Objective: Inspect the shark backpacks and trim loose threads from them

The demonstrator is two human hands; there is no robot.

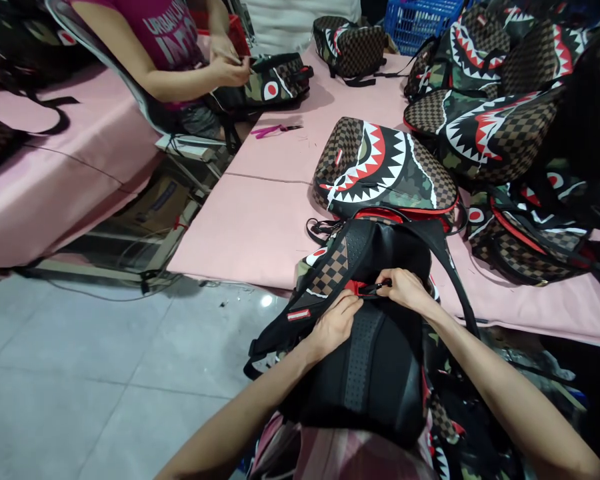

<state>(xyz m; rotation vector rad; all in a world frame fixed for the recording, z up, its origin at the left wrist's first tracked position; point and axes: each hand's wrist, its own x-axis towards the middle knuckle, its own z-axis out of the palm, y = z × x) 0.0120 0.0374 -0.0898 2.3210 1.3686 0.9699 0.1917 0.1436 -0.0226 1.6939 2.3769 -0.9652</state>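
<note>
A black backpack (395, 370), back panel up, rests over my lap and against the table edge. On that panel a short opening shows red lining (353, 287). Beside it my left hand (337, 320) is closed, its fingers pinching the fabric along the opening's near edge. From the other side my right hand (404, 291) is closed on a slim dark piece at the opening; its kind is too small to tell. A checkered shoulder strap (333, 267) lies left of my hands, and a plain black strap (453, 273) hangs to the right.
A shark-mouth backpack (385, 170) lies just beyond on the pink table (245, 227). More backpacks (500, 133) are piled at the right. Pink-handled snips (275, 131) lie farther back. Across the table a co-worker's hands (230, 67) are at another backpack (270, 83). A blue basket (420, 25) stands behind.
</note>
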